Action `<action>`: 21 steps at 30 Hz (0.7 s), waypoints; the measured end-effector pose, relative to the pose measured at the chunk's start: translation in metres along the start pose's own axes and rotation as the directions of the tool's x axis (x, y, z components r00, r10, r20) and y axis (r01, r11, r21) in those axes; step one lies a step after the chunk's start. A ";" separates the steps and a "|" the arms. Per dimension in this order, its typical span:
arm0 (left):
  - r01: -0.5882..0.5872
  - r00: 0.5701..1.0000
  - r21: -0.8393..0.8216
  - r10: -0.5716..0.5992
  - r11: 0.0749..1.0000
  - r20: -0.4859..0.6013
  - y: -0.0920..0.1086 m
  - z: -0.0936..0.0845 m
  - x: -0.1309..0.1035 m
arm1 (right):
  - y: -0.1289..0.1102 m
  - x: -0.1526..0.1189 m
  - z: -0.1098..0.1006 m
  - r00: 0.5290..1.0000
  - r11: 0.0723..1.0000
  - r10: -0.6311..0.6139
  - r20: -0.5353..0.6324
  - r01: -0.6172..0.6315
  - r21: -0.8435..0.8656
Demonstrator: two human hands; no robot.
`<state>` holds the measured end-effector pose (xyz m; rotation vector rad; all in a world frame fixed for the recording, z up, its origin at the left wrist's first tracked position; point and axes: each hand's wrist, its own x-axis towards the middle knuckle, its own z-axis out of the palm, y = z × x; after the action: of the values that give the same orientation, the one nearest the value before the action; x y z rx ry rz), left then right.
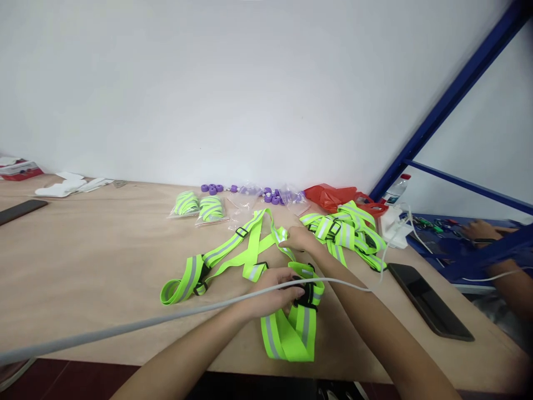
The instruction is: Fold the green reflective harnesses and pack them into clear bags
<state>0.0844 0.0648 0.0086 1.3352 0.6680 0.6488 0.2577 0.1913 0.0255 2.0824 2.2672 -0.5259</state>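
A neon-yellow reflective harness with grey stripes and black buckles lies spread across the table in front of me. My left hand is closed on its black buckle, near the table's front edge, and a wide loop of strap hangs down below it. Farther back, my right hand is closed on a strap of the same harness, its fingertips pressed to the webbing. The harness's far-left end curls in a loop on the tabletop. A grey cable crosses in front of my left hand and hides part of it.
Behind are two bagged harnesses, purple rolls and a red plastic bag. More harnesses lie in a heap to the right. A phone lies nearby; a grey cable crosses the view. Another person's hand shows beyond blue framing.
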 end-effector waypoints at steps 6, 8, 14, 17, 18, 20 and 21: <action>-0.006 1.000 0.025 0.006 1.000 -0.007 -0.003 0.001 0.001 | 0.012 0.005 0.001 0.999 0.994 -0.023 -0.030 0.026 0.102; -0.017 1.000 0.017 0.017 1.000 0.019 -0.003 0.001 0.002 | 0.014 0.007 0.001 0.998 0.988 -0.030 -0.063 0.040 0.150; 0.008 1.000 0.019 -0.007 1.000 -0.014 -0.002 0.001 0.002 | 0.011 0.015 0.009 0.988 0.942 0.002 -0.152 0.049 0.331; -0.002 1.000 0.016 0.002 1.000 -0.006 -0.005 0.001 0.001 | 0.007 0.022 0.011 0.983 0.891 0.044 -0.179 0.043 0.452; -0.005 1.000 0.011 0.005 1.000 -0.003 -0.006 0.002 0.000 | 0.007 0.024 0.011 0.982 0.868 0.057 -0.178 0.040 0.495; -0.012 1.000 0.000 0.012 1.000 0.008 -0.009 0.004 0.000 | 0.007 0.028 0.008 0.983 0.813 0.081 -0.163 0.029 0.581; -0.015 1.000 -0.009 0.015 1.000 0.017 -0.010 0.005 0.001 | 0.007 0.030 0.007 0.984 0.781 0.092 -0.151 0.023 0.624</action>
<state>0.0888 0.0610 -0.0011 1.3371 0.6412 0.6514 0.2599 0.2190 0.0104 2.5222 2.3594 -1.3037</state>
